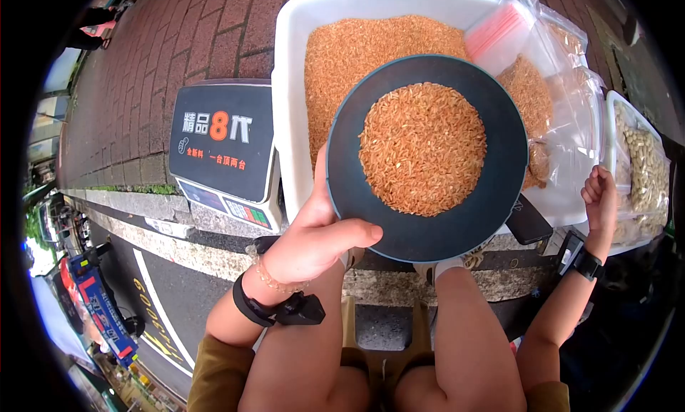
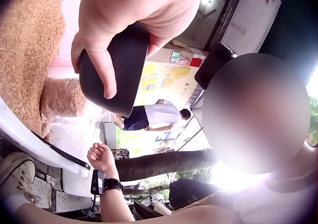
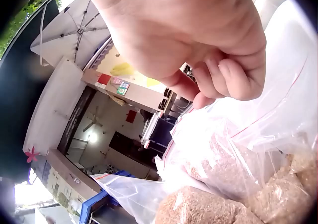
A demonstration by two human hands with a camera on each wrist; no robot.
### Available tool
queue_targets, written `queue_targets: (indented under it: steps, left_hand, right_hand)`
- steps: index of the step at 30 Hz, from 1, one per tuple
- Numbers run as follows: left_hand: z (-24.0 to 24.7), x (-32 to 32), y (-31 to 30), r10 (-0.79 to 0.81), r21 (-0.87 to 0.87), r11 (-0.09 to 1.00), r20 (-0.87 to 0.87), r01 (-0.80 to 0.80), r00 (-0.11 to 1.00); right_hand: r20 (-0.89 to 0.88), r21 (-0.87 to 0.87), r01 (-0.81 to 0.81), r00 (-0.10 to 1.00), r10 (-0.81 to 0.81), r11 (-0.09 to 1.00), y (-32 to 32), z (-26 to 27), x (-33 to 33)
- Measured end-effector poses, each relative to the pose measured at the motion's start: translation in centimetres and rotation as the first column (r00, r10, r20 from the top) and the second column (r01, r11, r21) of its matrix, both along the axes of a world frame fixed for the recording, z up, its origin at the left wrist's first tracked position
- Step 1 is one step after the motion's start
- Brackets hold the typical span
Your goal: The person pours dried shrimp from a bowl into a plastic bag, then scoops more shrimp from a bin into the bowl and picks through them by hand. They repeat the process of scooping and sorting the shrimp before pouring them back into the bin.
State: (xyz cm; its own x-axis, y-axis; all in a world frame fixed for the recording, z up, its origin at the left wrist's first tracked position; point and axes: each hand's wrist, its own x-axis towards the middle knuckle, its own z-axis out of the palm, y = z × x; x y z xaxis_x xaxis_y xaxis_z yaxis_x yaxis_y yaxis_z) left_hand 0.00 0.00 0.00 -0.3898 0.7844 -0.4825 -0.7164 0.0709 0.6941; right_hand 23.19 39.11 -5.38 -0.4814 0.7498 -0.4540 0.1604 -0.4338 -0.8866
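My left hand (image 1: 314,234) grips a dark blue-grey bowl (image 1: 428,241) by its left side, thumb over the rim. Reddish-brown rice (image 1: 424,148) lies in the bowl's middle. In the left wrist view, fingers curve around the outside of the bowl (image 2: 121,75). Below it stands a white tub (image 1: 285,69) of the same rice (image 1: 371,37), partly hidden by the bowl. My right hand (image 1: 599,198) is raised beside the tub's right edge, its fingers curled in; the right wrist view shows nothing in the hand (image 3: 198,50), which overlaps clear plastic bags (image 3: 228,159).
A scale (image 1: 225,141) stands left of the tub. Bags of rice (image 1: 528,98) fill the tub's right part. A black handle-like piece (image 1: 528,223) crosses its near rim. Farther right is another white container (image 1: 614,119) with bagged pale goods. A person (image 2: 159,115) is in the background.
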Motion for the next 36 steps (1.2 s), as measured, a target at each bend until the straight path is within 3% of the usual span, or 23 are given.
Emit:
queue_targets:
  steps: [8, 16, 24, 29, 31, 33, 34, 35, 36]
  left_hand:
    - [0.3, 0.0, 0.2, 0.018, 0.039, 0.999, -0.006, -0.018, 1.000]
    - [0.4, 0.2, -0.1, 0.076, 0.033, 0.996, 0.033, -0.077, 0.997]
    - [-0.5, 0.7, -0.4, 0.263, 0.044, 0.964, 0.006, -0.263, 0.965]
    - [-0.9, 0.6, 0.0, 0.337, -0.015, 0.941, -0.050, -0.338, 0.940]
    - [-0.9, 0.3, -0.2, 0.319, -0.013, 0.948, -0.026, -0.319, 0.948]
    - [-0.6, 0.3, 0.1, 0.301, -0.020, 0.954, -0.009, -0.301, 0.954]
    - [-0.4, 0.5, 0.4, 0.327, -0.036, 0.944, -0.025, -0.328, 0.945]
    - [-0.3, 0.6, 0.6, 0.352, -0.051, 0.934, -0.042, -0.354, 0.935]
    - [-0.4, 0.6, 0.7, 0.349, -0.051, 0.935, -0.042, -0.351, 0.936]
  right_hand:
    - [0.112, 0.038, 0.004, 0.994, -0.008, 0.999, 0.8, -1.5, 0.1]
    - [0.102, -0.028, 0.001, 0.995, 0.002, 1.000, -0.7, -2.9, -1.0]
    - [-0.146, -0.149, 0.056, 0.986, -0.078, 0.987, -0.6, -2.5, 0.2]
    - [-0.177, -0.146, 0.124, 0.973, -0.149, 0.982, -0.1, -2.3, 0.8]
    - [0.013, 0.026, 0.121, 0.993, -0.121, 0.992, 0.0, -2.2, 0.9]
    - [0.441, 0.334, -0.082, 0.894, -0.079, 0.939, 0.1, -2.0, 0.5]
    - [0.443, 0.334, -0.078, 0.893, -0.083, 0.939, -0.1, -2.1, 0.3]
    - [0.585, 0.541, -0.267, 0.801, -0.129, 0.798, -0.4, -2.2, 0.1]
    - [0.688, 0.659, -0.469, 0.692, -0.219, 0.588, -0.4, -2.3, -0.1]
